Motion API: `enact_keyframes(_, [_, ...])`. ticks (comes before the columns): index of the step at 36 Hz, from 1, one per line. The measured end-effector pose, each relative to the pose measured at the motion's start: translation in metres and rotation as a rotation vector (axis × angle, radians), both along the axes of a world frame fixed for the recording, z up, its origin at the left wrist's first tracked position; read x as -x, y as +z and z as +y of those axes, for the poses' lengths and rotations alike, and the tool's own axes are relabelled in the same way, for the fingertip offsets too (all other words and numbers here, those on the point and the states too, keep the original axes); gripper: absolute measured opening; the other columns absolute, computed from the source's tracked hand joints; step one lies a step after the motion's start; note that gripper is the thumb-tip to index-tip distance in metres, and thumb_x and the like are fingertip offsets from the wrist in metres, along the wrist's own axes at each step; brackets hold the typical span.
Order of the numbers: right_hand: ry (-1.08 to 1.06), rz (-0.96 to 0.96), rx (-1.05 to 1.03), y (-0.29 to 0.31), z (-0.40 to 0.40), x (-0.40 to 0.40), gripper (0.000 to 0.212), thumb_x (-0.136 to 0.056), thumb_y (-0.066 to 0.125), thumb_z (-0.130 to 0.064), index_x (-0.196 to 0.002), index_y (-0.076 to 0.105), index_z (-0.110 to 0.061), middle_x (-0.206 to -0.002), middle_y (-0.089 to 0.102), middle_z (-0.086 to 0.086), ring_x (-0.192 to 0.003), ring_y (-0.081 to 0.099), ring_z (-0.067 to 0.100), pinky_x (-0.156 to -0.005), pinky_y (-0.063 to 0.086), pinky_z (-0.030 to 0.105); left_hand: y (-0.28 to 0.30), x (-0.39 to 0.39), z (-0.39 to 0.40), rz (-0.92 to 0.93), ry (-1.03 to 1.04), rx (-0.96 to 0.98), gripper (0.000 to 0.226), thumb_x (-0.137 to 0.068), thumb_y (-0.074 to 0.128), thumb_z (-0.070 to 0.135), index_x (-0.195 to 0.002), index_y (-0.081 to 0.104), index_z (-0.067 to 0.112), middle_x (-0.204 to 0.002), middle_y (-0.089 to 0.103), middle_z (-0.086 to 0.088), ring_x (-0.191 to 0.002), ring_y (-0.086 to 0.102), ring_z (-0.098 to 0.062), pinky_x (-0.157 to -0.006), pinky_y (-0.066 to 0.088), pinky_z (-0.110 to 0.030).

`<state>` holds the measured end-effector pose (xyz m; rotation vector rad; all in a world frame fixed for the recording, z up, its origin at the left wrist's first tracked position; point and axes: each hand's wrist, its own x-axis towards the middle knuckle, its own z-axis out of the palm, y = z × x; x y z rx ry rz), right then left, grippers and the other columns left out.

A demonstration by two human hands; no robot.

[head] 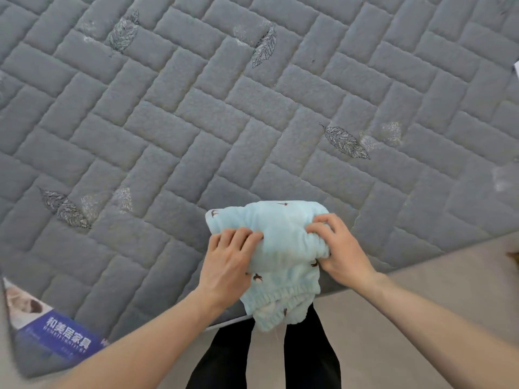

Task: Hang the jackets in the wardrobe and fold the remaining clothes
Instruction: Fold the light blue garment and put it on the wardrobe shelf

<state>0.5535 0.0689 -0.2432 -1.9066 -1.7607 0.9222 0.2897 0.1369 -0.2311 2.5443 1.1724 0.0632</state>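
Note:
A small light-blue fleece garment [280, 242] with tiny dark bird prints and an elastic waistband lies bunched at the near edge of the grey quilted mattress [196, 122]. Its waistband end hangs over the edge toward me. My left hand [227, 262] grips the garment's left side with curled fingers. My right hand [337, 248] grips the right side, its fingers dug into the fabric. No jackets or wardrobe are in view.
The mattress fills most of the view, with embroidered leaf patterns and a blue label [61, 338] at its near left corner. Beige floor [421, 290] runs along the near side. My legs in black trousers [264, 360] stand at the mattress edge.

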Motion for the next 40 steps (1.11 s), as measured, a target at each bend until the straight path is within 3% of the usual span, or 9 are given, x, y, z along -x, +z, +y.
enact_keyframes(5, [0.001,-0.047,-0.009,-0.003,-0.033,0.011,0.064,-0.062,0.069,0.01,-0.112,0.055,-0.027,-0.124,0.043,-0.008,-0.117,0.048,0.019,-0.086,0.038,0.024,-0.002,0.006,-0.031,-0.019,0.0,0.033,0.058,-0.059,0.075,0.013,-0.114,0.062,0.027,-0.105,0.062,0.011,-0.089,0.058,-0.019,-0.082,0.032,-0.032])
enact_keyframes(11, [-0.022,-0.077,0.09,-0.012,-0.069,0.015,0.06,-0.054,0.073,0.01,-0.102,0.054,-0.021,-0.125,0.043,-0.006,-0.119,0.049,0.023,-0.091,0.047,0.035,-0.009,0.006,-0.061,0.005,-0.103,0.089,0.055,-0.059,0.08,0.028,-0.111,0.061,0.029,-0.094,0.061,0.014,-0.076,0.058,-0.016,-0.087,0.032,-0.033])
enact_keyframes(18, [-0.069,0.012,0.253,-0.031,-0.115,0.02,0.041,-0.067,0.064,-0.002,-0.1,0.053,-0.024,-0.126,0.042,-0.011,-0.13,0.043,0.014,-0.103,0.034,0.019,-0.019,-0.002,-0.088,0.15,-0.132,0.483,0.035,-0.071,0.062,0.043,-0.104,0.054,0.035,-0.096,0.06,0.019,-0.087,0.058,-0.005,-0.105,0.027,-0.032])
enact_keyframes(24, [-0.567,0.313,0.391,-0.023,-0.114,0.036,0.044,-0.081,0.077,-0.035,-0.112,0.047,-0.04,-0.114,0.054,-0.027,-0.111,0.053,-0.008,-0.084,0.037,0.007,-0.011,-0.011,-0.084,-0.195,0.388,0.605,0.019,-0.073,0.071,0.044,-0.087,0.059,0.037,-0.089,0.063,0.023,-0.08,0.059,-0.001,-0.081,0.042,-0.019])
enact_keyframes(26, [-0.7,0.371,0.465,-0.023,-0.103,0.039,0.063,-0.082,0.073,-0.055,-0.132,0.037,-0.041,-0.108,0.058,-0.02,-0.103,0.056,-0.005,-0.08,0.04,0.016,-0.011,-0.008,-0.081,-0.254,0.623,0.437,0.04,-0.072,0.08,0.037,-0.102,0.055,0.038,-0.105,0.051,0.025,-0.093,0.056,-0.001,-0.081,0.044,-0.018])
enact_keyframes(29, [-0.745,0.387,0.542,-0.03,-0.088,0.036,0.094,-0.078,0.069,-0.069,-0.153,0.022,-0.035,-0.098,0.062,-0.01,-0.094,0.057,0.0,-0.082,0.042,0.028,-0.017,-0.001,-0.072,-0.166,0.948,0.33,0.083,-0.062,0.09,0.043,-0.13,0.045,0.023,-0.129,0.04,0.005,-0.119,0.048,-0.019,-0.102,0.043,-0.039])
enact_keyframes(32, [-0.724,0.396,0.586,-0.038,-0.081,0.036,0.092,-0.071,0.067,-0.077,-0.148,0.034,-0.038,-0.112,0.06,-0.011,-0.108,0.061,0.013,-0.089,0.048,0.033,-0.026,0.01,-0.064,-0.214,1.18,0.729,0.11,-0.047,0.094,0.054,-0.136,0.047,0.011,-0.135,0.054,-0.006,-0.126,0.053,-0.025,-0.106,0.047,-0.049])
enact_keyframes(35, [-0.788,0.427,0.671,-0.05,-0.083,0.041,0.095,-0.069,0.072,-0.075,-0.149,0.036,-0.039,-0.129,0.039,-0.001,-0.128,0.046,0.022,-0.108,0.041,0.037,-0.031,0.018,-0.064,-0.332,1.263,1.214,0.101,-0.042,0.095,0.057,-0.129,0.061,0.016,-0.116,0.075,-0.002,-0.103,0.073,-0.024,-0.095,0.057,-0.047])
enact_keyframes(40, [-0.953,0.642,0.657,-0.061,-0.099,0.054,0.098,-0.05,0.082,-0.074,-0.134,0.047,-0.037,-0.126,0.055,-0.008,-0.116,0.055,0.013,-0.104,0.048,0.037,-0.046,0.02,-0.068,-0.368,1.201,1.495,0.086,-0.05,0.097,0.052,-0.125,0.067,0.023,-0.112,0.077,-0.002,-0.1,0.075,-0.025,-0.083,0.06,-0.043])
